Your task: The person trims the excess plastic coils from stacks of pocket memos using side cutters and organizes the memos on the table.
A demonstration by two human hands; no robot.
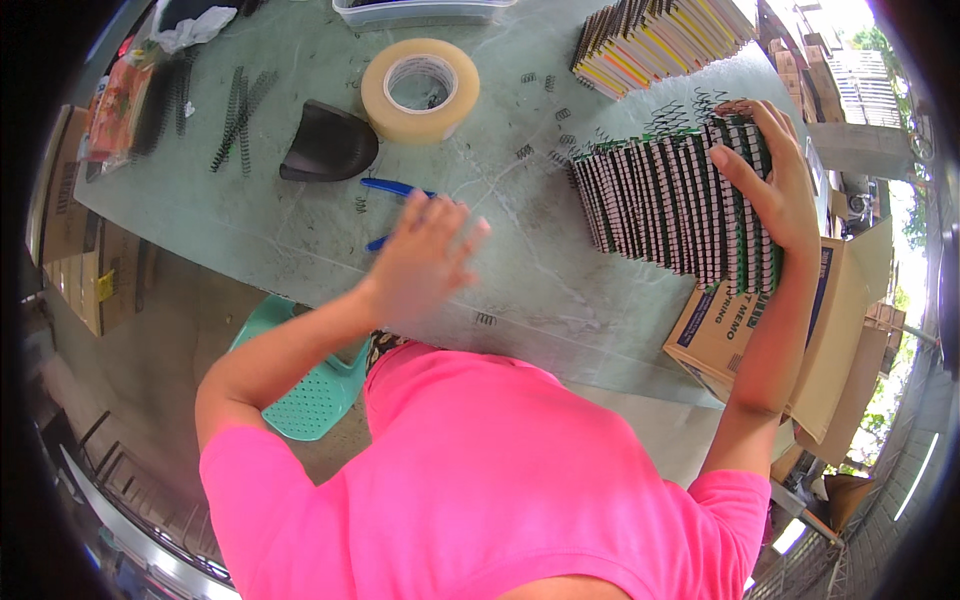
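A long row of spiral-bound memo notebooks [650, 205] stands packed on the table at the right, black coils showing along its edges. My right hand [778, 185] curls over the row's right end, thumb on top and fingers round the far side. Left of the row, my left hand [425, 255] hovers above the table, a little blurred, fingers apart and nothing seen in them. Two blue handles [395, 187] of a hand tool stick out beside and beneath it; the hand hides the rest of the tool.
A large roll of clear tape [375, 95] and a black curved holder [325, 145] lie behind my left hand. Loose wire coils [240, 120] lie about. Another notebook stack [665, 45] is at the far right. An open carton [740, 325] sits below the table's right edge, a green stool [310, 400] at left.
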